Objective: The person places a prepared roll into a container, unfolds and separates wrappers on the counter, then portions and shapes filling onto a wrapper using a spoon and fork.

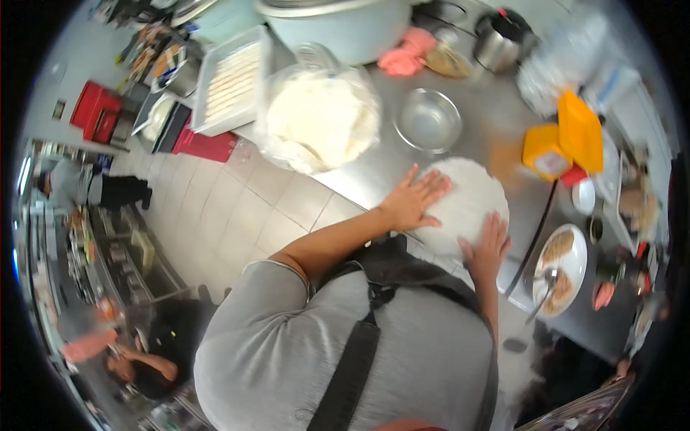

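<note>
Round white sheet (pixel 467 192), probably dough, flat at near edge of steel tabletop (pixel 381 159), no long axis evident. Touched on its left side by left hand (pixel 419 199), on its near right by right hand (pixel 488 243), stretching ahead between; fingers splayed on both, nothing gripped.
</note>
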Demonstrator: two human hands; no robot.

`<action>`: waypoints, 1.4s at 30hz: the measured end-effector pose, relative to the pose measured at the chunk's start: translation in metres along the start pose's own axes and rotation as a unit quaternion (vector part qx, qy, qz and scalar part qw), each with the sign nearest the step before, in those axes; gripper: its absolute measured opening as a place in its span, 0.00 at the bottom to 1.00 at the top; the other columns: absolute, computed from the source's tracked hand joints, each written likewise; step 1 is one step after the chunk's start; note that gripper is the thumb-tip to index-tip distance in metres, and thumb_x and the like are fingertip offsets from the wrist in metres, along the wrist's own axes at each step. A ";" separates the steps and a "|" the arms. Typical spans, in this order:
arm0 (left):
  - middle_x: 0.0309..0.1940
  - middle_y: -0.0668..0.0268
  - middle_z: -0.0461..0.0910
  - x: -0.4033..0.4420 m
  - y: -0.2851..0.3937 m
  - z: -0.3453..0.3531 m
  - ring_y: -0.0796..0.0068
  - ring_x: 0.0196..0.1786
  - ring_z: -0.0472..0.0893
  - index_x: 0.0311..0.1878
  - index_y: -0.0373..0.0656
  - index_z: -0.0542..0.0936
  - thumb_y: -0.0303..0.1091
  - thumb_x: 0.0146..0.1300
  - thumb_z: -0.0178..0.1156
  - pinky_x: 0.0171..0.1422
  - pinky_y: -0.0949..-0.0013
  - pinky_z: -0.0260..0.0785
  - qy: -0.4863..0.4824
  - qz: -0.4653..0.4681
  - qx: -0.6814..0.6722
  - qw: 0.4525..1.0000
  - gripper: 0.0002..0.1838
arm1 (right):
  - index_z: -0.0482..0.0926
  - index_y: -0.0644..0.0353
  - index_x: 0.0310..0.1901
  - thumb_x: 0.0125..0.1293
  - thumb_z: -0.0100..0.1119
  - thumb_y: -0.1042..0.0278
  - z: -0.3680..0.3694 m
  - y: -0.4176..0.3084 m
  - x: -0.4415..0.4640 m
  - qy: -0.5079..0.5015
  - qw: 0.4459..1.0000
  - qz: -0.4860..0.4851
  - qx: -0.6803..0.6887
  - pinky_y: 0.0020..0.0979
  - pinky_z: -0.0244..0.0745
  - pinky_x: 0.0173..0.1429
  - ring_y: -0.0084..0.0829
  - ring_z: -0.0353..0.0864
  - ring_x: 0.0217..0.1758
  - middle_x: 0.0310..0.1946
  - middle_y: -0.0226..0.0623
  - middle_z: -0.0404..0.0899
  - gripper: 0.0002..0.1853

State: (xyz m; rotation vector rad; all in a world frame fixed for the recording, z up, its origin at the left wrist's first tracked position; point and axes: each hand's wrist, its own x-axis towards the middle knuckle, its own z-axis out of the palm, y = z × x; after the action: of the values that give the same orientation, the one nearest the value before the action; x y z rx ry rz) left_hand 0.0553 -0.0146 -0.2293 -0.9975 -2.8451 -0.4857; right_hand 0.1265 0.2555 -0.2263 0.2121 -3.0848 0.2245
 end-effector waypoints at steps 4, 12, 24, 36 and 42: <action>0.80 0.60 0.50 -0.008 -0.010 -0.007 0.57 0.81 0.49 0.80 0.45 0.47 0.70 0.63 0.49 0.80 0.36 0.32 -0.016 0.015 -0.043 0.999 0.52 | 0.49 0.60 0.78 0.60 0.56 0.30 0.002 0.006 0.001 -0.025 0.999 -0.022 -0.020 0.71 0.33 0.74 0.54 0.39 0.82 0.80 0.45 0.44 0.55; 0.78 0.53 0.54 -0.009 -0.009 -0.014 0.56 0.81 0.50 0.80 0.45 0.45 0.70 0.63 0.49 0.80 0.36 0.31 -0.017 0.014 -0.056 0.998 0.53 | 0.46 0.57 0.78 0.54 0.62 0.28 -0.003 0.006 0.004 -0.079 0.995 0.057 0.021 0.73 0.24 0.73 0.61 0.32 0.82 0.81 0.47 0.39 0.60; 0.66 0.49 0.69 -0.003 -0.009 -0.014 0.49 0.72 0.65 0.73 0.38 0.61 0.53 0.60 0.66 0.77 0.39 0.45 0.082 0.018 -0.109 0.991 0.44 | 0.51 0.60 0.77 0.52 0.71 0.40 -0.037 -0.016 -0.020 0.076 0.990 0.091 0.075 0.65 0.36 0.77 0.59 0.40 0.81 0.78 0.51 0.47 0.58; 0.49 0.62 0.81 0.059 0.117 0.016 0.67 0.48 0.81 0.50 0.39 0.78 0.27 0.68 0.59 0.56 0.65 0.73 -0.106 0.000 -0.468 0.878 0.09 | 0.69 0.61 0.47 0.56 0.69 0.75 -0.092 0.101 -0.167 0.290 0.895 0.334 0.061 0.43 0.67 0.54 0.46 0.73 0.50 0.45 0.45 0.73 0.20; 0.47 0.55 0.79 0.141 0.245 0.024 0.68 0.45 0.81 0.52 0.40 0.71 0.37 0.74 0.55 0.53 0.65 0.76 -0.320 -0.200 -0.684 0.625 0.12 | 0.65 0.59 0.48 0.68 0.63 0.65 -0.117 0.138 -0.171 0.165 0.400 0.362 0.826 0.39 0.78 0.53 0.38 0.81 0.44 0.45 0.42 0.78 0.16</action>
State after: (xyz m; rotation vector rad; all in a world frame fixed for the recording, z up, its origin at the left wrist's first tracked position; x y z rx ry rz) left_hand 0.0978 0.2569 -0.1603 -0.4930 -2.7569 -3.1941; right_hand 0.2802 0.4311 -0.1393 -0.9745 -1.0685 2.5854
